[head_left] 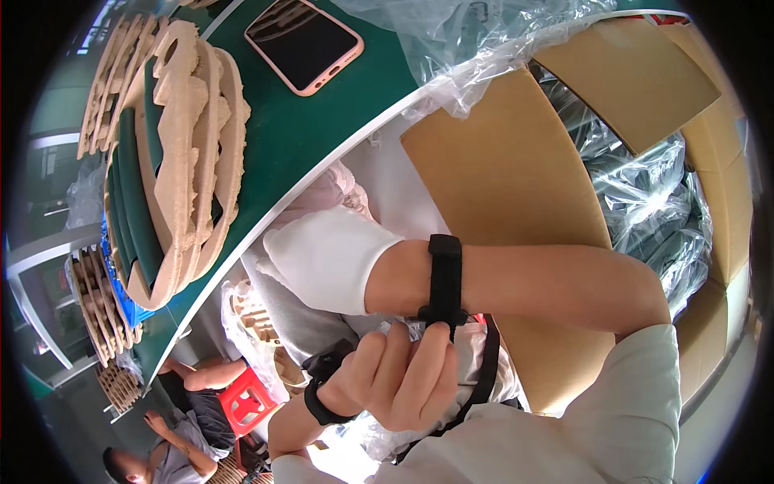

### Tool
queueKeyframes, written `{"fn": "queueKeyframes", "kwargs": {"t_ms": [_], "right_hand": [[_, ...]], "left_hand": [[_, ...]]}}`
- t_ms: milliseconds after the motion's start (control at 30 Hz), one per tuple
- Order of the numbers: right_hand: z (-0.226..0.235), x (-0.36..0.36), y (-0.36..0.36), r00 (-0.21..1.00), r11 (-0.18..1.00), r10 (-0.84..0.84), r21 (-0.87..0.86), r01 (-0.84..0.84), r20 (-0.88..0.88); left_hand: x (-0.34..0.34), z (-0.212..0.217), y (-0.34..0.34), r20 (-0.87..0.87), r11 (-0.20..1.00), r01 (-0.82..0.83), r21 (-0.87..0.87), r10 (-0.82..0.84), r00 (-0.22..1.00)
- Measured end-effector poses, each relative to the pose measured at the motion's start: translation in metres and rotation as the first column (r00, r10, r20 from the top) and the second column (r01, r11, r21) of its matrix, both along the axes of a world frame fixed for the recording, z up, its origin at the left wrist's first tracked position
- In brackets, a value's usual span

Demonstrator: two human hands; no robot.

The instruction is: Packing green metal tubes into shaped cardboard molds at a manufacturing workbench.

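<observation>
My right arm reaches across from the right, and a white glove covers my right hand (326, 260). Its fingers look curled in, and whatever lies within them, if anything, is hidden. Around that wrist sits a black wrist strap (446, 278). From below, my bare left hand (399, 377) is closed, its fingertips pinching the strap's lower edge. A black band (321, 403) with a small dark device (326, 361) circles my left wrist.
A green table (322, 121) holds a pink-cased phone (306, 44), clear plastic (476, 40) and upright moulded-pulp trays (197, 153) with dark green pieces. An open cardboard box (508, 161) stands right, containing plastic-wrapped items (645, 202). Another person (189, 440) sits near a red stool (246, 401).
</observation>
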State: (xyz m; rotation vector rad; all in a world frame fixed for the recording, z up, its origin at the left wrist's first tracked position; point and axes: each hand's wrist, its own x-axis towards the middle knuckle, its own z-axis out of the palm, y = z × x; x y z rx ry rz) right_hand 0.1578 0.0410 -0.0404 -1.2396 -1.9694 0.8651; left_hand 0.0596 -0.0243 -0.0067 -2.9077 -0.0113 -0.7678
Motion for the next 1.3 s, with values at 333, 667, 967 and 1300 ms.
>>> {"fn": "queueKeyframes", "kwargs": {"t_ms": [333,667,967,1300], "right_hand": [[-0.021,-0.001,0.003,0.918,0.797,-0.291,0.599,0.076,0.271],[-0.022,0.009,0.004,0.882,0.813,-0.257,0.582,-0.023,0.394],[-0.023,0.008,0.006,0.895,0.903,-0.189,0.429,-0.003,0.405],[-0.026,0.011,0.005,0.844,0.917,-0.147,0.391,-0.079,0.516]], "left_hand": [[0.012,-0.013,-0.001,-0.007,0.976,-0.195,-0.098,0.195,0.981],[0.015,0.001,0.006,-0.099,0.956,-0.154,-0.249,0.133,0.986],[0.011,-0.009,-0.008,0.031,0.939,-0.088,-0.333,0.104,0.994],[0.013,0.004,0.010,-0.207,0.893,-0.266,-0.363,0.201,0.957]]}}
